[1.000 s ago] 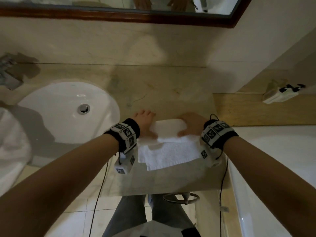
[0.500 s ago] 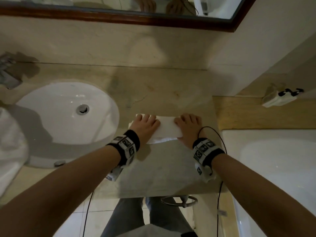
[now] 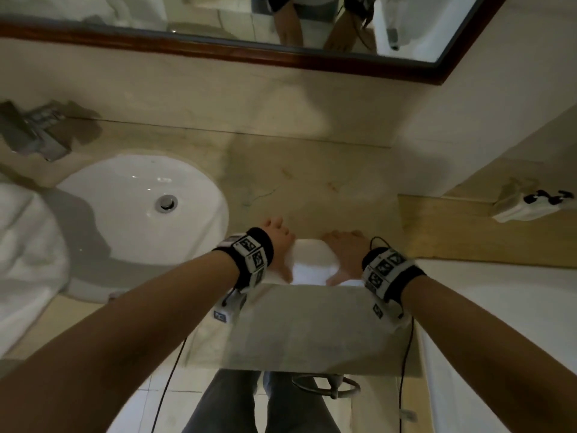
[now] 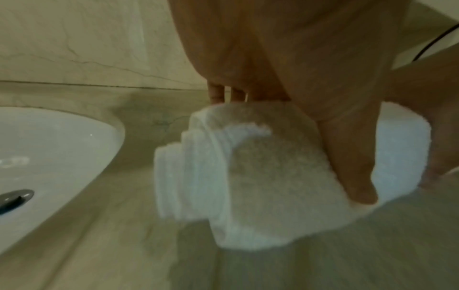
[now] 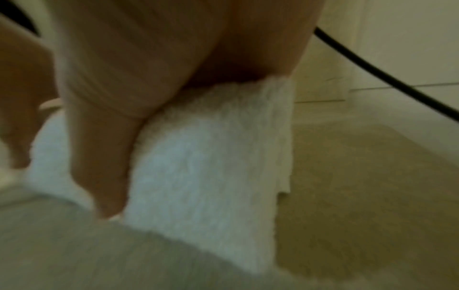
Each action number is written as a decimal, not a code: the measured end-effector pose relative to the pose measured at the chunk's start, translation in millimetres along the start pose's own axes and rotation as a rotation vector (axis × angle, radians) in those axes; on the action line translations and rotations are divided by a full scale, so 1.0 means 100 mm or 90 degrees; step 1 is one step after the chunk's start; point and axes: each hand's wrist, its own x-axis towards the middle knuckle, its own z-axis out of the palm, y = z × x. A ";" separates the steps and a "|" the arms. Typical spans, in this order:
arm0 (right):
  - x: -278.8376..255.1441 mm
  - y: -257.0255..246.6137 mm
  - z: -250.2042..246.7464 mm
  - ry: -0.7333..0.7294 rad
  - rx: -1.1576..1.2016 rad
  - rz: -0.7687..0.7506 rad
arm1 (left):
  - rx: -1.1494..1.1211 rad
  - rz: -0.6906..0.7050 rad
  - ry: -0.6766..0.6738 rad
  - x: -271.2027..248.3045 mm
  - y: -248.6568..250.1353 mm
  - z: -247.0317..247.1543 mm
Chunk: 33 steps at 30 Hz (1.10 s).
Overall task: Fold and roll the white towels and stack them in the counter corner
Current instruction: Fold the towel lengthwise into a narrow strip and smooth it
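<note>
A white towel (image 3: 313, 264), wound into a short roll, lies on the beige marble counter (image 3: 296, 323) just right of the sink. My left hand (image 3: 281, 250) grips its left end and my right hand (image 3: 342, 257) grips its right end. The left wrist view has the thumb down the near side of the towel roll (image 4: 261, 176) and the fingertips (image 4: 218, 92) over the far side, with spiral layers showing at the roll's end. In the right wrist view my thumb presses the towel roll (image 5: 203, 166) the same way.
A white sink (image 3: 140, 214) with a faucet (image 3: 31, 135) is at the left, and a bulky white towel heap (image 3: 25, 260) at the far left. The counter corner (image 3: 374, 170) lies behind the roll. A ledge with a white object (image 3: 524, 207) and a white tub (image 3: 499, 339) are at the right.
One second ago a flat tail of towel lay toward the near edge; it is now wound into the roll. My hands, flat on top half a second ago, now curl round its ends.
</note>
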 end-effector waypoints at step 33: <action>1.96 -5.85 -3.31 0.372 -0.233 -0.380 | -0.573 -0.481 0.248 -4.28 -5.08 0.85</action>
